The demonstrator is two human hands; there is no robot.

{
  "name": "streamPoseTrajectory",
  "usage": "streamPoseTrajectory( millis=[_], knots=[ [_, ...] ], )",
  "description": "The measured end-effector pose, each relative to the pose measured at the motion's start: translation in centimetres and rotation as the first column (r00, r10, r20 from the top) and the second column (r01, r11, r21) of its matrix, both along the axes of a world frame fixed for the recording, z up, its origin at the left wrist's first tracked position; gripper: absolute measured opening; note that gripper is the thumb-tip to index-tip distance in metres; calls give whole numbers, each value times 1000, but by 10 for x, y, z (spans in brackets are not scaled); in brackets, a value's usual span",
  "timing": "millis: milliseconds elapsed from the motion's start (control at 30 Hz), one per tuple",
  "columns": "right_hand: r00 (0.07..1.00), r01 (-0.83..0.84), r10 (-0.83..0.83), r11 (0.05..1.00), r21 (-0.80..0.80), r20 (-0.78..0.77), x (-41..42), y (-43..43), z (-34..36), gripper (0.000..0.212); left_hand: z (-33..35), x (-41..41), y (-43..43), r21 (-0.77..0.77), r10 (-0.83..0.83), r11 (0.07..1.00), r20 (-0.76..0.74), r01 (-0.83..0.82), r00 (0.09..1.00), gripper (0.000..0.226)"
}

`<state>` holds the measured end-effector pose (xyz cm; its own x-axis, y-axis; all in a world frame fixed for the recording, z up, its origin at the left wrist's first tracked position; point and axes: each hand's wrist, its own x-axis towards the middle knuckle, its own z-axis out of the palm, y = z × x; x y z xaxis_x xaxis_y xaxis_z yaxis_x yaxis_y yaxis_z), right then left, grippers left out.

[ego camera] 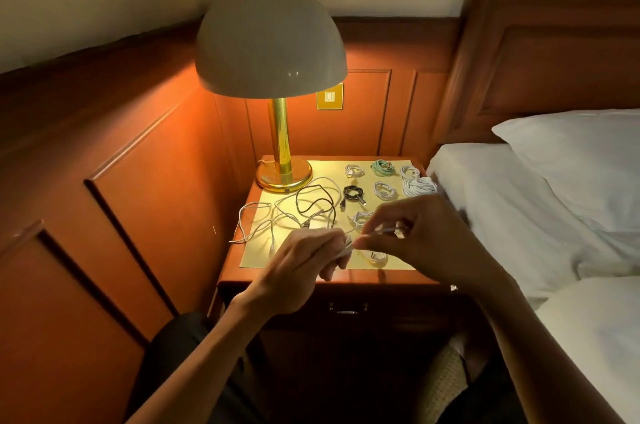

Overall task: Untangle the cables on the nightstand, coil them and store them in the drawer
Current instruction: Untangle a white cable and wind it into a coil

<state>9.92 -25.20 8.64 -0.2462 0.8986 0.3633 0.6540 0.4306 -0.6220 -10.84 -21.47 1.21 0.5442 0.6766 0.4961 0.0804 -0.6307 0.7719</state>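
Observation:
On the nightstand (pixel 398 276) lies a loose tangle of white and dark cables (pixel 298 212) at the left and middle. My left hand (pixel 304 260) grips a white cable (pixel 347 245) above the front edge. Just to its right, my right hand (pixel 419 233) pinches the same cable's other part. Coiled cables lie at the back right: a black one (pixel 353 194), a green one (pixel 382 167), and several white ones (pixel 419 186). One more white coil (pixel 375 256) sits under my hands. The drawer (pixel 348 311) below is shut.
A brass lamp (pixel 282 174) with a dome shade stands at the nightstand's back left. A bed with white sheets and a pillow (pixel 571 160) borders the right side. Wood panelling closes the left and back. My knees are below the nightstand.

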Motion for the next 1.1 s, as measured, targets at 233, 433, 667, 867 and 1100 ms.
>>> streamPoseTrajectory(
  millis=[233,433,667,867,1100],
  knots=[
    [862,-46,56,998,32,-503,-36,12,-13,21,30,16,-11,-440,144,891,508,112,849,34],
    [920,15,10,998,61,-392,-37,13,-37,17,23,8,1,-350,244,923,210,-160,947,51],
    [967,7,24,993,116,-255,-28,17,-51,12,11,11,-2,281,579,784,-9,-554,815,50],
    [982,1,29,988,154,-187,-26,18,-52,27,8,8,12,359,581,757,11,-546,814,56],
    [998,-62,59,975,215,22,7,27,-44,14,2,0,20,395,345,885,-202,-246,917,55]
  ],
)
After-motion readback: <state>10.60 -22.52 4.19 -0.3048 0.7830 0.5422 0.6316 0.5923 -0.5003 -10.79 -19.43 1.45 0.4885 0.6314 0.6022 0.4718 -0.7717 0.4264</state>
